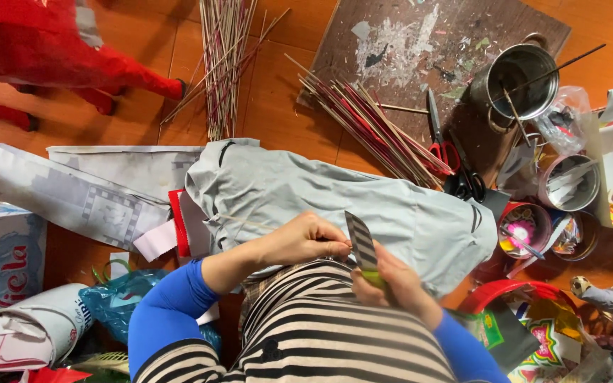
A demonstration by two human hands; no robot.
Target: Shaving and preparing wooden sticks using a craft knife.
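Your right hand [391,284] is closed on a knife [361,245], blade up. Your left hand [306,237] pinches a thin bamboo stick [246,223] at the blade, over your grey-clad lap [391,213]. Beyond, stick bundles [377,131] and scissors [440,138] lie on the floor.

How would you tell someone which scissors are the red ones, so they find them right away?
Start at the dark, paint-spattered board at the top of the floor, by the metal pot. At its lower edge, beside the bundle of thin sticks, lie two pairs of scissors. The red scissors have red handle loops; the pair right below them has black ones.
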